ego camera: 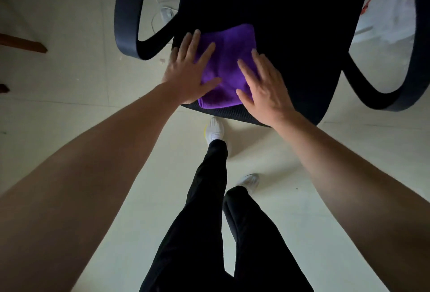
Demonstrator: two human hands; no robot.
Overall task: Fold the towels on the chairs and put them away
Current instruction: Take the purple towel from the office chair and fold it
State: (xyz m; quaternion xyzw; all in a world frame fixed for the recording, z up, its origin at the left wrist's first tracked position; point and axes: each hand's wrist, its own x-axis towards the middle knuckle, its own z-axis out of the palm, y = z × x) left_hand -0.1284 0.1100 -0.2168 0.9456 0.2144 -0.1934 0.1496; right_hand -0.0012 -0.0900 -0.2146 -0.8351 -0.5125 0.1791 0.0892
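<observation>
1. the left hand lies flat with fingers spread wide, gripping nothing, and presses the left edge of the purple towel; even pressure here should keep the layers from slipping
2. the towel sits folded into a compact square at the front of the black chair seat; smoothing outward from its middle would likely set the fold best
3. the right hand is likewise flat and splayed on the towel's right side; matching the other palm's pressure should keep the edges square
</observation>
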